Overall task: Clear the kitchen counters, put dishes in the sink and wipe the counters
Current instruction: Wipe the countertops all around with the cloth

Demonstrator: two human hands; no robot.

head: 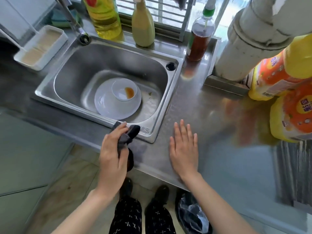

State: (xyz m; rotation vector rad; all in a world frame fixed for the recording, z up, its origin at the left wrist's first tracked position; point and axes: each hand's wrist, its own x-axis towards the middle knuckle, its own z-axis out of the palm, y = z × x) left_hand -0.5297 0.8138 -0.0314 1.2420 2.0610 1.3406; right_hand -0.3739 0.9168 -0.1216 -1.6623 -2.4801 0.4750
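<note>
The left hand is gripping a cloth at the counter's front edge; the right hand is lying flat, fingers apart. Wiping rightward may be risking toppling the blurred bottles crowding the right edge.

**Dishes in sink, cloth at front rim**

Sink: steel, set into steel counter. White plate lies flat on basin floor, toward the front wall. White bowl sits mouth-up on plate's far part, with an orange-brown smear inside. Dark grey cloth is bunched over sink's front rim, near its right corner, gripped by left hand.
</note>
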